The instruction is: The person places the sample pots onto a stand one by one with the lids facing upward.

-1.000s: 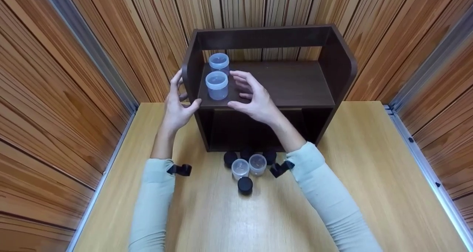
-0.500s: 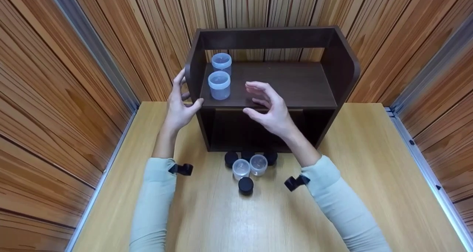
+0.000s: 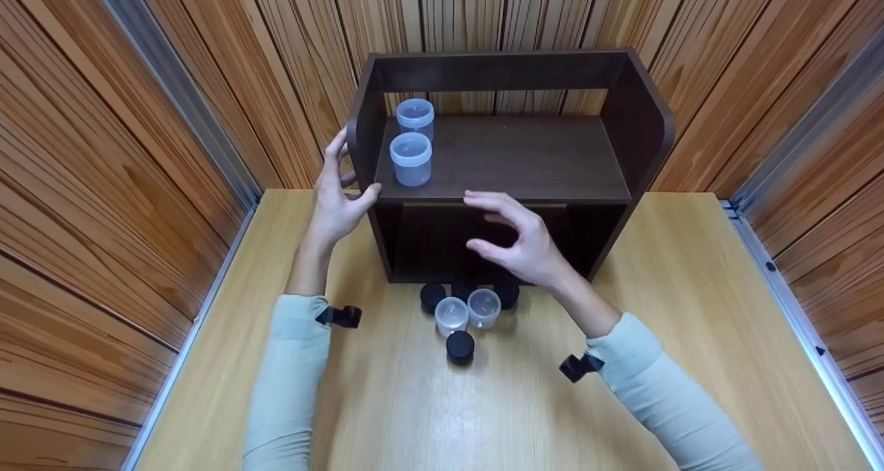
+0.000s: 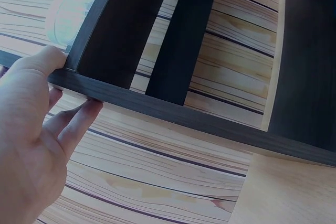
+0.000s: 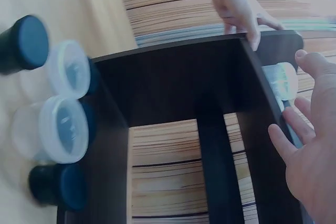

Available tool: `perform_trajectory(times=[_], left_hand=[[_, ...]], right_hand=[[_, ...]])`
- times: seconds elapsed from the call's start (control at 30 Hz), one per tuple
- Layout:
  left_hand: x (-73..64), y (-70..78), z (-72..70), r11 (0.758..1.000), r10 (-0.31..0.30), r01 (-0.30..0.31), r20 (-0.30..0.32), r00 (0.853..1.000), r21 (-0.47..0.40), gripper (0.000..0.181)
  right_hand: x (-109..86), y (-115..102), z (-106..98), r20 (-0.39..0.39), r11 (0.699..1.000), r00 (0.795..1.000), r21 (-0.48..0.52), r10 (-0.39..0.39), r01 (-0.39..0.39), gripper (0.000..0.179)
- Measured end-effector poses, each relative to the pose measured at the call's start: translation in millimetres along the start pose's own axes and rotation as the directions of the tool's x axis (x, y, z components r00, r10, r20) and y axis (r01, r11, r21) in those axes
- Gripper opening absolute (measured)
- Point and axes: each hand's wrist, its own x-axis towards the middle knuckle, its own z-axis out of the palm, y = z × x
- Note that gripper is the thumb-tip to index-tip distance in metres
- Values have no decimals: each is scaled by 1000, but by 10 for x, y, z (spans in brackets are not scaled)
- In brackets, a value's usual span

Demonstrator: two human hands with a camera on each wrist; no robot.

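Observation:
My left hand (image 3: 334, 207) grips the left side panel of a dark brown wooden shelf (image 3: 532, 157), thumb at the front edge and fingers on the outer face. Two clear jars with translucent lids stand on the shelf's upper board at its left end, a front jar (image 3: 411, 164) and a rear jar (image 3: 416, 115) partly hidden behind it. My right hand (image 3: 526, 244) holds nothing, its fingers loosely bent in front of the shelf's lower opening. Below it on the table, two clear jars, a left one (image 3: 452, 316) and a right one (image 3: 483, 309), stand among several black-topped jars (image 3: 460, 347).
The shelf stands on a light wooden table (image 3: 387, 402) near the back wall. Its lower compartment (image 3: 442, 239) opens towards me, just behind the jar cluster. Wood-patterned walls (image 3: 822, 202) enclose the table at the back and both sides.
My right hand has moved away from the front jar on the upper board, to the right and down towards me. The left hand keeps its hold on the panel.

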Motion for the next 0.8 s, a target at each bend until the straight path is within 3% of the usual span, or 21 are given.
perform_trajectory(times=[0.8], left_hand=[[-2,-9,2,1000,29,-29,-3,1000,-1,89]], right_hand=[[-524,184,-194,162,992,987,-124,9,11,60]])
